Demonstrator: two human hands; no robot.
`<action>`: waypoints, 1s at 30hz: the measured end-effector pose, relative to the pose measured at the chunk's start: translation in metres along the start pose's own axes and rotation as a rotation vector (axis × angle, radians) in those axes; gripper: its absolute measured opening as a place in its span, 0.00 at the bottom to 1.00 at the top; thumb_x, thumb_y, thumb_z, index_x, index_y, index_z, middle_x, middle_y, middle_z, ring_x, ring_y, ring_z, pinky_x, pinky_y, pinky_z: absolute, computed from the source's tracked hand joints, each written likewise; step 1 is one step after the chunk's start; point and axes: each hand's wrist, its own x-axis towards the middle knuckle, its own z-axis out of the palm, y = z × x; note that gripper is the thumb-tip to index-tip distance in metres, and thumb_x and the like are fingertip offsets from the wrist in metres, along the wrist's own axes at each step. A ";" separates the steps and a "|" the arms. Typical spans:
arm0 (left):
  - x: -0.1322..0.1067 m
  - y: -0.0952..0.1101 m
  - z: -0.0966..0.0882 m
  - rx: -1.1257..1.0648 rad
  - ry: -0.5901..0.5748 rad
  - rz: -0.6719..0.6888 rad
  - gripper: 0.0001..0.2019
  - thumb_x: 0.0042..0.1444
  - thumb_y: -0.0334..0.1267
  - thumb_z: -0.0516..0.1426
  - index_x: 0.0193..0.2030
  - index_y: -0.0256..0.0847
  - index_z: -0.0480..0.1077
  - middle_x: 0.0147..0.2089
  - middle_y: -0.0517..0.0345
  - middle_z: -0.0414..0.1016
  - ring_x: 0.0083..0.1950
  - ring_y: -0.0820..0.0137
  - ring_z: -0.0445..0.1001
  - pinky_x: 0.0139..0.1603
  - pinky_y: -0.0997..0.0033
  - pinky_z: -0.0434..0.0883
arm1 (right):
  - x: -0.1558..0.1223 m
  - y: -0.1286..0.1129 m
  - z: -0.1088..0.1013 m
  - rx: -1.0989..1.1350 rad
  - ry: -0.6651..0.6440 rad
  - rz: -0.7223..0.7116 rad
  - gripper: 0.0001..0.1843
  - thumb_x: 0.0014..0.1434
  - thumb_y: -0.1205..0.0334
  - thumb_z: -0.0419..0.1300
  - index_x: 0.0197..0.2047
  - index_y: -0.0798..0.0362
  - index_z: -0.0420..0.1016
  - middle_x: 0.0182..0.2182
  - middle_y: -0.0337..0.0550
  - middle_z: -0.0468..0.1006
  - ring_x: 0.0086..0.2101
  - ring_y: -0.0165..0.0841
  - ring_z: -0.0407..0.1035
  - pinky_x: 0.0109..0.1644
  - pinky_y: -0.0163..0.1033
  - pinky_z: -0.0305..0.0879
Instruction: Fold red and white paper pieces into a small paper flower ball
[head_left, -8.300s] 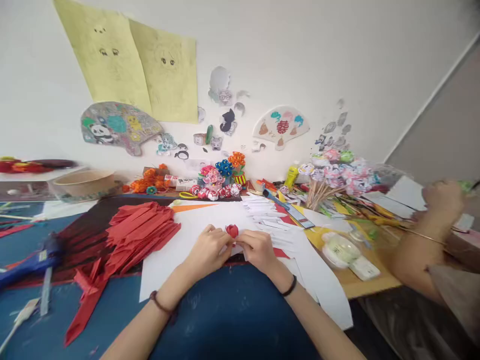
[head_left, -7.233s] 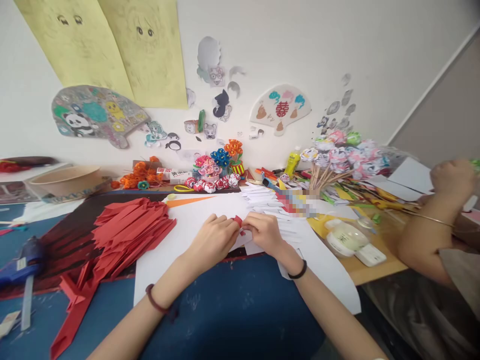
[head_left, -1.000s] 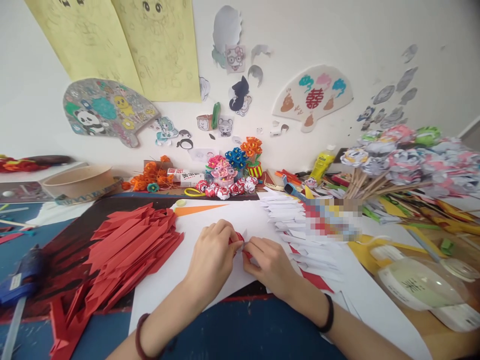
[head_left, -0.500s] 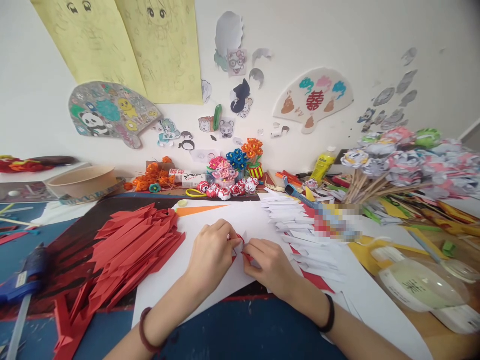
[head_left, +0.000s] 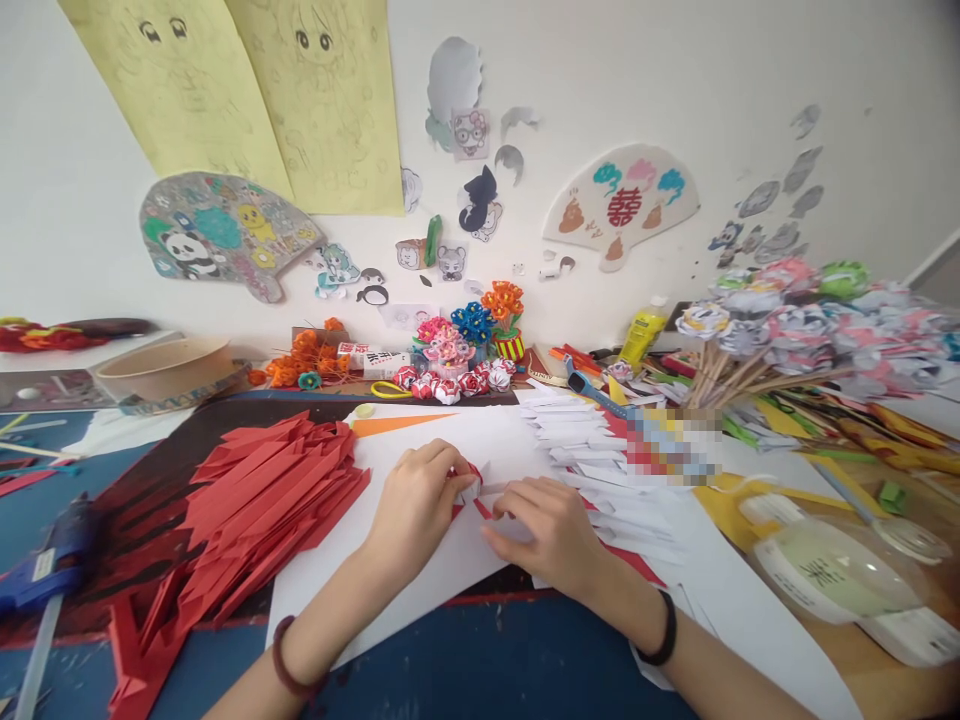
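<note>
Head view: your hands meet at a red folded piece [head_left: 471, 478] on a crowded craft table [head_left: 480, 665].

The table is blue and set against a wall [head_left: 675, 80] hung with yellow drawings [head_left: 322, 100]. A white sheet [head_left: 420, 575] lies under your hands, with red strips [head_left: 270, 495] and a glue gun [head_left: 45, 560] to the left, and white strips [head_left: 574, 440] and paper flowers [head_left: 787, 320] to the right. Your left hand [head_left: 412, 505] pinches the piece. Your right hand [head_left: 544, 530] rests loosely spread just beside it. Half a second ago it pinched the piece too.

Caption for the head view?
Left hand and right hand meet on a red-and-white paper piece over a white sheet beside red strips.
</note>
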 end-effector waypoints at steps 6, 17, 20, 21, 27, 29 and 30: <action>-0.001 -0.012 0.001 -0.006 -0.016 0.092 0.07 0.65 0.31 0.54 0.34 0.40 0.69 0.39 0.59 0.75 0.41 0.67 0.71 0.47 0.64 0.60 | -0.001 0.007 -0.006 -0.044 -0.022 0.212 0.10 0.61 0.54 0.63 0.35 0.52 0.72 0.30 0.38 0.77 0.31 0.32 0.71 0.35 0.37 0.56; -0.005 -0.009 0.007 0.003 -0.011 0.118 0.09 0.65 0.30 0.50 0.33 0.41 0.66 0.42 0.61 0.75 0.43 0.68 0.71 0.52 0.61 0.57 | -0.003 0.014 -0.002 -0.123 -0.238 0.126 0.10 0.69 0.61 0.55 0.34 0.52 0.70 0.31 0.39 0.76 0.33 0.34 0.70 0.36 0.38 0.56; -0.003 -0.011 0.006 0.045 0.063 0.089 0.10 0.67 0.31 0.47 0.35 0.41 0.65 0.43 0.60 0.74 0.44 0.69 0.72 0.53 0.59 0.55 | -0.003 0.013 -0.002 -0.068 -0.260 0.050 0.11 0.69 0.63 0.53 0.33 0.52 0.69 0.31 0.40 0.75 0.32 0.33 0.69 0.35 0.37 0.56; -0.003 -0.013 0.005 0.049 0.082 0.083 0.10 0.67 0.32 0.47 0.35 0.41 0.65 0.44 0.60 0.74 0.45 0.68 0.72 0.52 0.59 0.55 | -0.003 0.013 -0.002 -0.059 -0.254 0.041 0.11 0.69 0.64 0.53 0.33 0.52 0.69 0.30 0.40 0.75 0.31 0.32 0.68 0.34 0.37 0.56; -0.006 -0.012 0.002 0.108 0.166 0.090 0.07 0.68 0.34 0.49 0.38 0.43 0.66 0.45 0.60 0.75 0.47 0.68 0.72 0.52 0.60 0.55 | -0.002 0.011 -0.005 -0.090 -0.185 0.065 0.10 0.65 0.66 0.56 0.30 0.53 0.69 0.27 0.39 0.73 0.28 0.31 0.67 0.33 0.36 0.55; -0.008 -0.009 0.005 0.131 0.177 0.082 0.06 0.68 0.34 0.49 0.39 0.43 0.65 0.45 0.60 0.75 0.47 0.67 0.72 0.52 0.60 0.56 | -0.002 0.012 -0.006 -0.102 -0.169 0.077 0.09 0.64 0.66 0.56 0.30 0.53 0.68 0.26 0.39 0.73 0.28 0.30 0.67 0.33 0.36 0.55; -0.010 -0.008 0.007 0.150 0.178 0.087 0.05 0.67 0.35 0.50 0.41 0.43 0.66 0.47 0.59 0.75 0.48 0.66 0.72 0.52 0.59 0.57 | -0.002 0.012 -0.007 -0.104 -0.159 0.081 0.09 0.64 0.66 0.56 0.30 0.53 0.68 0.26 0.38 0.73 0.28 0.30 0.67 0.33 0.36 0.55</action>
